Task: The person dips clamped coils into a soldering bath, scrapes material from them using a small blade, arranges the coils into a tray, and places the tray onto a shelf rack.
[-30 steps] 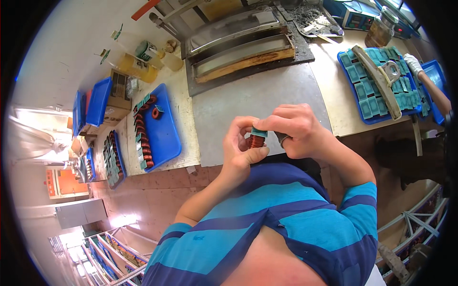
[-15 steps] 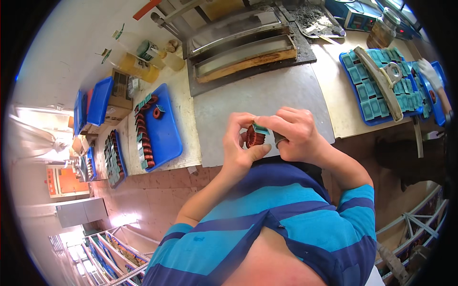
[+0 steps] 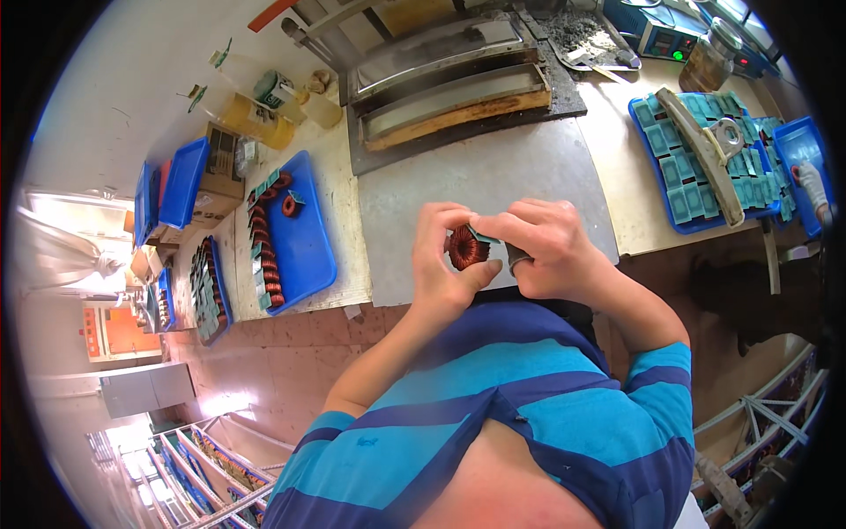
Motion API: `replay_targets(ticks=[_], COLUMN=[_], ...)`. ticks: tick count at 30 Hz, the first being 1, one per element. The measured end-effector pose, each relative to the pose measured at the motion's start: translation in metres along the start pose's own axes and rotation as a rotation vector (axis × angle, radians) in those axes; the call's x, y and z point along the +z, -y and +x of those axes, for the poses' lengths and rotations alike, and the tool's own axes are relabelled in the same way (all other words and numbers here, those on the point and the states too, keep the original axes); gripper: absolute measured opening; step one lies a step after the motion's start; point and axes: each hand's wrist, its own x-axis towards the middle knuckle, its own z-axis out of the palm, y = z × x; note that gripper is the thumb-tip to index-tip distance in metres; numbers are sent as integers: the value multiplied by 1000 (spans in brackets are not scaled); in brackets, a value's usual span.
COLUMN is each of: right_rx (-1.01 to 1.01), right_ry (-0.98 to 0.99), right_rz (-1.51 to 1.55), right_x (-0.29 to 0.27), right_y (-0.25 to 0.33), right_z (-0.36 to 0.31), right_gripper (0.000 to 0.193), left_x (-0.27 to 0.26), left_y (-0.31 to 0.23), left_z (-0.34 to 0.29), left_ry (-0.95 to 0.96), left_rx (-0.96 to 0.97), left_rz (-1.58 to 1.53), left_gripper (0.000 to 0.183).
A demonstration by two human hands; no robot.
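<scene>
Between my two hands, over the grey metal sheet, is a toroidal coil wound with copper-coloured wire, with a small green base plate at its upper right. My left hand curves round the coil, index finger above and thumb below. Closed at the plate's edge, my right hand presses its index finger there. A grey curved piece shows by the right hand's fingers; its kind I cannot make out. The inner fingertips are partly hidden.
A blue tray of coils stands left, another coil tray beyond it. Behind the sheet sits a long metal trough. At right, a bar lies across a tray of green plates; a co-worker's gloved hand is beside it.
The coil has turned in my fingers, and its round face now shows more. At far right the co-worker's gloved hand has moved down over a blue tray.
</scene>
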Motion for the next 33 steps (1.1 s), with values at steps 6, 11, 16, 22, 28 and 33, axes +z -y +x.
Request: replay_targets(ticks=[6, 11, 16, 22, 28, 33], right_rx=[3, 57, 79, -5, -71, -33], right_ry=[-163, -269, -233, -97, -80, -138], right_rz=[-7, 129, 249, 246, 147, 11], right_x=[19, 25, -2, -6, -1, 6], right_y=[-10, -6, -8, -12, -11, -4], right_z=[-3, -4, 2, 4, 5, -3], right_gripper=[58, 55, 53, 53, 57, 57], left_x=[3, 0, -7, -5, -7, -5], left_y=[4, 5, -7, -18, -15, -13], left_z=[7, 5, -6, -9, -11, -9], left_ry=[-30, -18, 55, 6, 55, 75], left_rx=[15, -54, -249, -287, -311, -340], left_rz=[105, -36, -662, -719, -788, -791], left_gripper=[49, 54, 69, 75, 75, 73])
